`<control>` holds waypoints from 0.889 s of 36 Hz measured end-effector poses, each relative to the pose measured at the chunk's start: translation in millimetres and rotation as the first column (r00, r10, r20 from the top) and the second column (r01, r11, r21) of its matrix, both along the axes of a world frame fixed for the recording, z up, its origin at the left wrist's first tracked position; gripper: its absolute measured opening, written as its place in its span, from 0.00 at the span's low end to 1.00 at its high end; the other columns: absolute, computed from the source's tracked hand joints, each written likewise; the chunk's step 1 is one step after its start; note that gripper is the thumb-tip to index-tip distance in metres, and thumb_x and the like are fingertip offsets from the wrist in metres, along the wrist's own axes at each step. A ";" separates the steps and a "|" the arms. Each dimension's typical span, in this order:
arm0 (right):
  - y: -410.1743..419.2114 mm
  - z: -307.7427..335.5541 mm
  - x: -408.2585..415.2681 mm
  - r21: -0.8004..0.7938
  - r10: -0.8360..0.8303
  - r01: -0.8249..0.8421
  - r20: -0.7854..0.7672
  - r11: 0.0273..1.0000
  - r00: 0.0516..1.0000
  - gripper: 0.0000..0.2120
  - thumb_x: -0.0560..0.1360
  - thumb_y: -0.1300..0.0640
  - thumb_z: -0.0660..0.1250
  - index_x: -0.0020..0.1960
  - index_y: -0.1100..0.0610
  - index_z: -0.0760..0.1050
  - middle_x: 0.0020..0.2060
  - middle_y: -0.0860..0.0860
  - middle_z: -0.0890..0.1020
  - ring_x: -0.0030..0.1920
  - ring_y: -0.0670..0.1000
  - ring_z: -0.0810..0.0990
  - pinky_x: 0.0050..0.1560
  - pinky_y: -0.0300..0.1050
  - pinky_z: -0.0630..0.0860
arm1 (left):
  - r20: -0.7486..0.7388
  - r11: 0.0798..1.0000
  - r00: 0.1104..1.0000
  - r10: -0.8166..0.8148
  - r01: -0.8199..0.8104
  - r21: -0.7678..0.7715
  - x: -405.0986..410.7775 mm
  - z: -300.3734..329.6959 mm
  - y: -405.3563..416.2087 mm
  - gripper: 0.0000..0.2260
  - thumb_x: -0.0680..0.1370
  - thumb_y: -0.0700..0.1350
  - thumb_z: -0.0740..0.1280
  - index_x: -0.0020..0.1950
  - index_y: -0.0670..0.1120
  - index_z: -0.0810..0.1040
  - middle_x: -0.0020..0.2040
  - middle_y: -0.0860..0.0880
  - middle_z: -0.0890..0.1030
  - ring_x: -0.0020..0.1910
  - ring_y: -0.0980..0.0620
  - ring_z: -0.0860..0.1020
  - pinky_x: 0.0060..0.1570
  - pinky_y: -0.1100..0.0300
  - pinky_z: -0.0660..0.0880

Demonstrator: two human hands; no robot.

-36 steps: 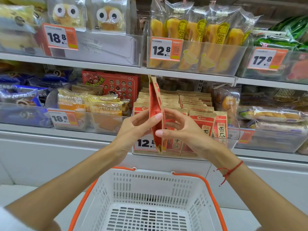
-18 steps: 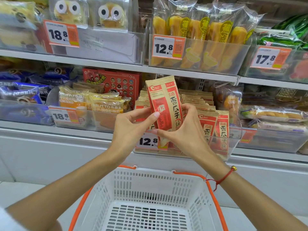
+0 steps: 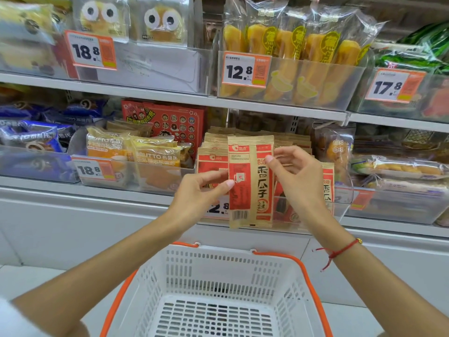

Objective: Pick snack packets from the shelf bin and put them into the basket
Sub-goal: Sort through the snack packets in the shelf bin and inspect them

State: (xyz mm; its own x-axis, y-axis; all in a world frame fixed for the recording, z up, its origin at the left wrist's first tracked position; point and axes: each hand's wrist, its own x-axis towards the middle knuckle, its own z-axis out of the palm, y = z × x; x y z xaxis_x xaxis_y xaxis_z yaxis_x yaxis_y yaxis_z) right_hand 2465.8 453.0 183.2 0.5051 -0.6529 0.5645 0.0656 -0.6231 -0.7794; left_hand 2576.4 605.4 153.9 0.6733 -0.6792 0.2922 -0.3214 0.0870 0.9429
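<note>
Your L hand (image 3: 201,190) pinches snack packet (image 3: 250,181) at its left edge | R hand (image 3: 295,176) pinches right edge | pkt upright, frame centre, above basket (image 3: 218,268) | shelf bin (image 3: 340,207) behind

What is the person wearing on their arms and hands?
Both forearms are bare, and neither the left hand nor the right hand wears a glove or a visible ring. A thin red string bracelet with a small gold bead and loose knotted ends circles the right wrist. A bit of white sleeve shows at the left arm's edge.

price tag (image 3: 220,210) half behind left hand (image 3: 194,195), basket (image 3: 150,283) cut off at bottom edge
</note>
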 end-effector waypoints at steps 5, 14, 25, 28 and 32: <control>0.2 0.1 -0.6 -0.033 -0.009 0.011 0.048 0.999 0.999 0.10 0.74 0.55 0.72 0.54 0.47 0.78 0.46 0.43 0.83 0.44 0.39 0.82 0.41 0.33 0.80 | -0.020 0.999 0.999 -0.030 0.029 -0.031 -4.2 1.0 -1.5 0.11 0.77 0.44 0.69 0.50 0.61 0.79 0.48 0.64 0.81 0.48 0.62 0.81 0.37 0.69 0.77; 7.1 -1.2 -0.8 -0.027 0.140 -0.145 -0.133 0.989 0.981 0.22 0.72 0.55 0.74 0.62 0.44 0.70 0.49 0.42 0.78 0.46 0.41 0.80 0.40 0.33 0.77 | -0.128 0.981 0.990 0.066 -0.088 -0.173 1.7 1.2 0.4 0.08 0.78 0.42 0.68 0.55 0.53 0.79 0.50 0.53 0.84 0.48 0.56 0.83 0.39 0.68 0.78; 22.3 -11.6 5.7 -0.181 0.129 -0.150 -0.123 0.972 0.984 0.22 0.72 0.53 0.74 0.60 0.43 0.68 0.53 0.35 0.76 0.54 0.32 0.74 0.47 0.23 0.70 | -0.088 0.941 0.974 0.208 -0.224 -0.255 -2.4 8.3 3.1 0.06 0.76 0.48 0.70 0.49 0.60 0.78 0.48 0.59 0.84 0.50 0.61 0.82 0.46 0.62 0.81; 30.1 -13.1 6.8 -0.161 0.140 -0.172 -0.194 0.972 0.971 0.34 0.66 0.45 0.77 0.65 0.42 0.62 0.58 0.36 0.69 0.59 0.33 0.68 0.53 0.23 0.63 | -0.072 0.940 0.980 0.185 -0.197 -0.279 -7.2 10.8 4.4 0.08 0.73 0.47 0.73 0.51 0.56 0.80 0.45 0.62 0.84 0.46 0.65 0.82 0.43 0.64 0.80; 35.0 -14.1 8.5 -0.152 0.149 -0.180 -0.196 0.972 0.969 0.37 0.63 0.41 0.78 0.65 0.44 0.61 0.61 0.43 0.72 0.62 0.41 0.71 0.58 0.33 0.69 | -0.006 0.959 0.990 0.138 -0.135 -0.250 -13.9 14.1 6.4 0.16 0.67 0.54 0.74 0.53 0.53 0.81 0.47 0.61 0.84 0.49 0.64 0.81 0.49 0.62 0.80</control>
State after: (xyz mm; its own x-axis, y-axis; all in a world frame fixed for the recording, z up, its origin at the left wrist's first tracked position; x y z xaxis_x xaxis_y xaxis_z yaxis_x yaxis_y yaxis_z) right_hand 2474.3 488.0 169.1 0.7019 -0.4563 0.5469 0.0450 -0.7379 -0.6734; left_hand 2562.5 611.8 168.0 0.7502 -0.4856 0.4488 -0.3574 0.2733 0.8931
